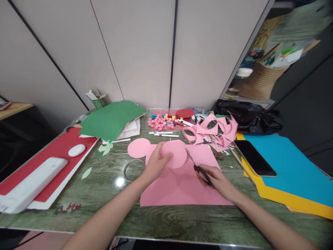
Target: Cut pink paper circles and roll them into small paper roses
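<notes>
My left hand (160,159) pinches a round pink paper disc (178,156) by its left side, holding it above a pink sheet (179,194). In my right hand (212,177) is a pair of scissors (199,168) with black handles, its blades at the disc's right edge. The fingers wrap the handles, and the blades look nearly together. Another pink paper disc (139,148) lies to the left, overlapping the sheet's upper corner. Below that disc, a grey ring (130,170) rests on the table beside my left forearm, partly covered at its right.
Pink paper offcuts (212,130) pile up behind the sheet, near a clear tray (161,121) of small pink pieces. Green sheets (111,119) lie left; a phone (255,158) sits on blue card (291,166) at right. A white device (33,184) rests on red card (54,163).
</notes>
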A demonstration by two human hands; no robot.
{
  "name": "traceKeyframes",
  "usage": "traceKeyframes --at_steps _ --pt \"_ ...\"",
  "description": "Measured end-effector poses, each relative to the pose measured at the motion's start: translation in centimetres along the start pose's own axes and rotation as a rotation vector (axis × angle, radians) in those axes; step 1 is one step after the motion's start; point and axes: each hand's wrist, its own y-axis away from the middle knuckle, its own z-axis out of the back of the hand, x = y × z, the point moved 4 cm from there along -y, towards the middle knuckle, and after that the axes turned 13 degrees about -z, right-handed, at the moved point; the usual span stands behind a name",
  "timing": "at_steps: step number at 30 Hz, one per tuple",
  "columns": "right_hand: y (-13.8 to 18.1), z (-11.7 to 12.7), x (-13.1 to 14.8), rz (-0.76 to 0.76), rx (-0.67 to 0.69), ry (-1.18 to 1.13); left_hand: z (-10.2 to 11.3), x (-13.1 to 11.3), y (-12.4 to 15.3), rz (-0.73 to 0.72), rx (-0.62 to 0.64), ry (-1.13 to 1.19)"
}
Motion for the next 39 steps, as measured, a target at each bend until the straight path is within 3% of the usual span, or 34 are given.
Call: traceKeyframes --at_steps 6,13,23,32,39 --pt "0.2 0.03 -0.03 0.015 0.023 -0.023 -0.29 -0.47 -0.06 0.01 0.103 -0.005" --pt "0.17 0.11 -0.31 0.022 0.013 -0.017 -0.28 -0.68 -0.17 -0.008 0.132 -0.018" --pt "0.35 0.1 0.17 0.016 0.003 -0.008 0.17 -0.52 -0.33 0.003 0.079 -0.047" --pt "0.1 0.12 0.06 0.0 0.008 -0.009 0.0 0.19 0.23 0.033 -0.101 0.009" --pt "0.22 0.14 -0.04 -0.01 0.015 -0.011 -0.61 -0.55 0.61 0.032 -0.063 0.027"
